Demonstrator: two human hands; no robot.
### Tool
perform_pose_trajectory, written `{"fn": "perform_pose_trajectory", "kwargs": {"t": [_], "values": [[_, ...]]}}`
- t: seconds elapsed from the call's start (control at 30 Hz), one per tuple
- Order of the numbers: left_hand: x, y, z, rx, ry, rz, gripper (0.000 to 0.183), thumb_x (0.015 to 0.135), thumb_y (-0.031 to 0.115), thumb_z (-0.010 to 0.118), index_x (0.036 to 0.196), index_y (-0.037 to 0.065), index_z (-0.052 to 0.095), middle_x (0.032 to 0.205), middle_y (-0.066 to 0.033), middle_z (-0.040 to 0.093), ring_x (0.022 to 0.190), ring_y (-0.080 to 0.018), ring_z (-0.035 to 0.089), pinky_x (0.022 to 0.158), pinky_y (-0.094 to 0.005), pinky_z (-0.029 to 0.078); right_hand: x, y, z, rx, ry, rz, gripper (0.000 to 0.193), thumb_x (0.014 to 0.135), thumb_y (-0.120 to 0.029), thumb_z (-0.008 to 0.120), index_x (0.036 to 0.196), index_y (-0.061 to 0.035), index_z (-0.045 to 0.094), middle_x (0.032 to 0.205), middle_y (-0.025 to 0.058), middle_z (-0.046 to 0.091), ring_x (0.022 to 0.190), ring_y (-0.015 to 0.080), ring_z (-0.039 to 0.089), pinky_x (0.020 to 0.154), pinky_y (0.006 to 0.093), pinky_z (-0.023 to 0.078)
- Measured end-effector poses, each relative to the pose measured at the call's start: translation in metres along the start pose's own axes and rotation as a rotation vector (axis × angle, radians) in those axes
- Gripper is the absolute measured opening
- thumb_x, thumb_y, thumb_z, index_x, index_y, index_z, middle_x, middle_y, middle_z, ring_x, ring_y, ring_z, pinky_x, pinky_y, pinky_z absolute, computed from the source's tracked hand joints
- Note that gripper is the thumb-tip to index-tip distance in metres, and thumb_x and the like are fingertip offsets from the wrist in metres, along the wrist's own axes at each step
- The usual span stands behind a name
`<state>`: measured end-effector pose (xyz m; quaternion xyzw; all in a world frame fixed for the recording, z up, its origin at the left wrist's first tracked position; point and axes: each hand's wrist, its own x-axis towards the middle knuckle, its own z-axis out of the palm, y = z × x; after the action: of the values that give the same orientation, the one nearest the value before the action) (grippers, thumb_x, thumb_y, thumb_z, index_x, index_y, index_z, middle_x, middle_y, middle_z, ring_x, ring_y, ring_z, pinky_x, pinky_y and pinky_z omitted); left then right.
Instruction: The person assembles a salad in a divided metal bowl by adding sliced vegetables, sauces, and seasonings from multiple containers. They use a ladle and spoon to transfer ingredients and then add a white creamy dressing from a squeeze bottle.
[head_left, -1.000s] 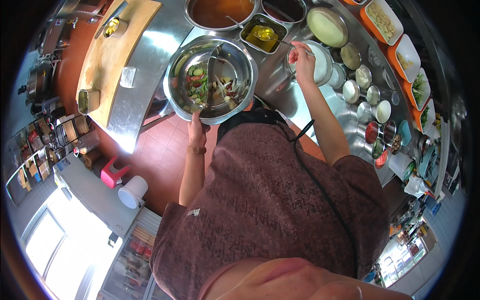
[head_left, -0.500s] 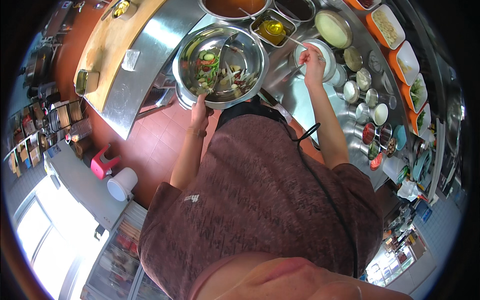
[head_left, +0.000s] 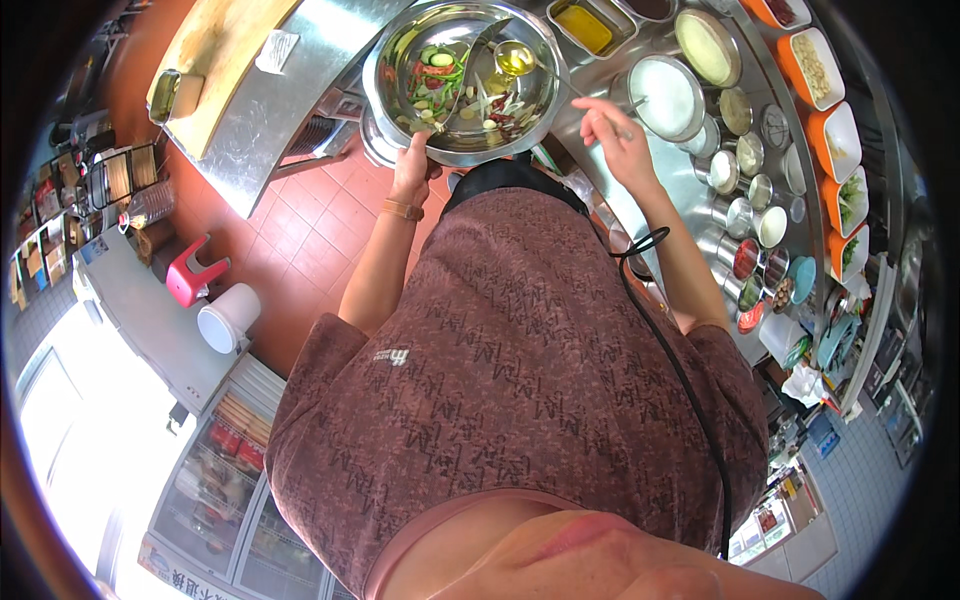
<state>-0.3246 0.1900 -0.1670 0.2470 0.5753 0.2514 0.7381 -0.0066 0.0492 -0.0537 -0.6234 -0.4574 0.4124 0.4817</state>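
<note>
A round steel hot pot (head_left: 545,110) is parted by a curved metal divider (head_left: 468,80). My left hand (head_left: 411,172) grips its near rim, thumb on top. Cucumber slices (head_left: 441,60), tomato and green scallion lie left of the divider. To the right lie white scallion pieces, garlic cloves and dried red chilies (head_left: 522,124). My right hand (head_left: 616,138) is closed around the long handle of a ladle (head_left: 515,58), whose bowl holds clear yellow oil above the right half of the pot. A rectangular steel pan of yellow oil (head_left: 582,30) stands just beyond, to the right.
On the steel counter at right are a bowl of white granules (head_left: 664,98), a pale-yellow tub (head_left: 707,46) and several small seasoning cups (head_left: 770,226). Orange-sided trays (head_left: 832,140) line the far right. A wooden-topped table (head_left: 215,50), pink stool (head_left: 192,272) and white bucket (head_left: 229,316) are at left.
The ladle has left the oil pan and moved left over the pot, carrying oil. My right hand went with it. My left hand still grips the pot's rim.
</note>
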Motion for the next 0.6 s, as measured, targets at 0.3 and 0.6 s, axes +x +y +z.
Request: {"fn": "perform_pose_trajectory", "kwargs": {"t": [0.3,0.6], "values": [[-0.001,0.014,-0.048,0.365,-0.029,-0.021,0.05,0.101,0.052,0.051,0.112,0.005,0.065,0.088,-0.0078,0.067,0.073,-0.019,0.059,0.062,-0.0463,0.047,0.0,-0.02,0.018,-0.675,-0.203,-0.679,0.036,0.095,-0.01,0.065,0.131,-0.0101,0.068,0.091,0.0111,0.065,0.081,0.0319,0.062,0.077,0.0386,0.053],[-0.031,0.037,-0.033,0.002,-0.098,0.087,0.025,0.101,0.035,0.059,0.096,0.011,0.063,0.065,0.0035,0.048,0.047,-0.0087,0.039,0.043,-0.0277,0.027,0.004,-0.025,0.006,0.736,0.402,0.11,0.033,0.107,-0.026,0.053,0.127,-0.0017,0.062,0.08,0.0052,0.061,0.073,0.0162,0.059,0.071,0.0305,0.048]]}}
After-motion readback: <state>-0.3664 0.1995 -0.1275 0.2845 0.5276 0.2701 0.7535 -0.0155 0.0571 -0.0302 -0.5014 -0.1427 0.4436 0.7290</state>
